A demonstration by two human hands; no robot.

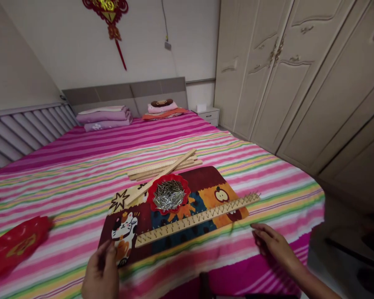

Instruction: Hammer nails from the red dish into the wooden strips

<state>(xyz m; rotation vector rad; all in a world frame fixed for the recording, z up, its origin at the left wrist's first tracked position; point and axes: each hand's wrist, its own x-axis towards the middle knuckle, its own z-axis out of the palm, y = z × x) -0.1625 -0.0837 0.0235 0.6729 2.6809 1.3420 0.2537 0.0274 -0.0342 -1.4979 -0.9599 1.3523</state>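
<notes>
My left hand (101, 272) is at the lower left corner of a patterned mat (202, 178), its thumb and fingers drawn together; what lies between them is hidden. To the right of the mat, my right hand (272, 245) has its fingers loosely stretched leftward, with nothing clearly visible in them. Across the mat's front lies a long wooden strip (187, 222) with many nails standing up in rows. Behind the strip sits a red scalloped bowl (150, 195) full of loose metal nails (170, 195).
Behind the bowl lie several bare wooden strips (162, 168), one slanting onto the mat. A red tray (17, 247) rests at the left on the striped bedspread (268, 178). Folded bedding (107, 118) is near the headboard (112, 95). Tall wardrobes (268, 104) stand right.
</notes>
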